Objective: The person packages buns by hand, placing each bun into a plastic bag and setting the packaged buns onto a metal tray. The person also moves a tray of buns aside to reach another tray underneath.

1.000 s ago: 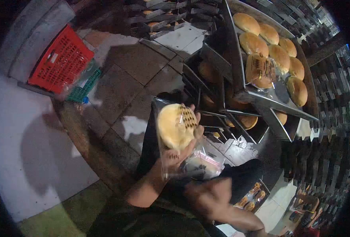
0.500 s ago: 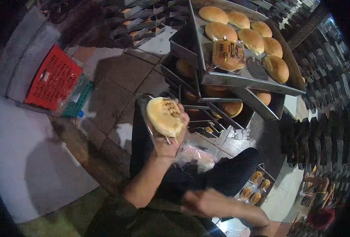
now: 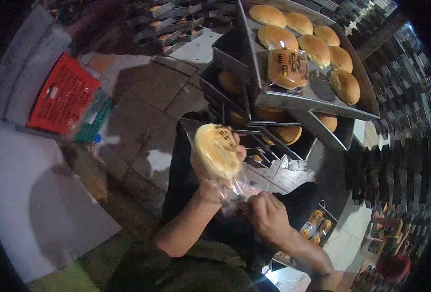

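Observation:
My left hand is wrapped round a golden, roundish bun with dark print at one end, which sits in a clear plastic bag. Fingertips show along the bun's right side. Below the bun, the loose end of the bag stretches toward my right hand, whose fingers are closed in a pinch on it. Above and to the right, a metal tray holds several bare buns and one wrapped bun with dark print.
More deep metal trays are stacked crosswise beneath the top one. A tray of wrapped buns lies low beyond my right arm. A red crate and a green crate stand at the left. Tall tray stacks line the right side.
My right hand has risen from my lap and now grips the bag's end. My left hand and the bun have shifted slightly right and down.

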`<action>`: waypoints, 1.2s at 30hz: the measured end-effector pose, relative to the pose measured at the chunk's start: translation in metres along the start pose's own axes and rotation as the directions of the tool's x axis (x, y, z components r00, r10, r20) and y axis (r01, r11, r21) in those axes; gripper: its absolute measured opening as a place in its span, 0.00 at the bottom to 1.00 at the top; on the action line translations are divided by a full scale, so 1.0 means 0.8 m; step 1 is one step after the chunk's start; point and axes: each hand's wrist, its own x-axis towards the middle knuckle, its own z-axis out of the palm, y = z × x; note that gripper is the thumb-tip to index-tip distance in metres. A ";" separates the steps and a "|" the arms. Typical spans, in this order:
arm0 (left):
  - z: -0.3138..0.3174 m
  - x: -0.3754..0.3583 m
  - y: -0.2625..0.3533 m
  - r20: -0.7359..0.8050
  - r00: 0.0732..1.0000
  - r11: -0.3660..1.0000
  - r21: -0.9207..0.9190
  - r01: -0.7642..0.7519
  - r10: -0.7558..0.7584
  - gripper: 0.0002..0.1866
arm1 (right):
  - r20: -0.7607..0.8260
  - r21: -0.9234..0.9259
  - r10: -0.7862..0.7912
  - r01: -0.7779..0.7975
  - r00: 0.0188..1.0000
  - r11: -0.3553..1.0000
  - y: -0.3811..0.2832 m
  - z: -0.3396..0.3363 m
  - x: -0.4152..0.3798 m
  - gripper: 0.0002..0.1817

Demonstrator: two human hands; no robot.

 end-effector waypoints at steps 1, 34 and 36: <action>-0.001 0.005 -0.001 -0.003 1.000 1.000 -0.007 0.012 -0.012 0.23 | 0.151 -0.086 0.117 -0.105 0.982 0.991 0.000 0.002 -0.006 0.13; 0.003 -0.119 0.069 0.089 0.976 0.048 0.994 -0.100 0.199 0.19 | 0.112 0.890 0.618 -0.355 0.778 0.286 0.015 0.072 0.023 0.22; -0.026 -0.139 0.102 -0.094 0.948 -0.146 0.979 0.144 0.304 0.12 | 0.262 0.906 0.720 -0.421 0.643 0.045 0.009 0.164 0.010 0.16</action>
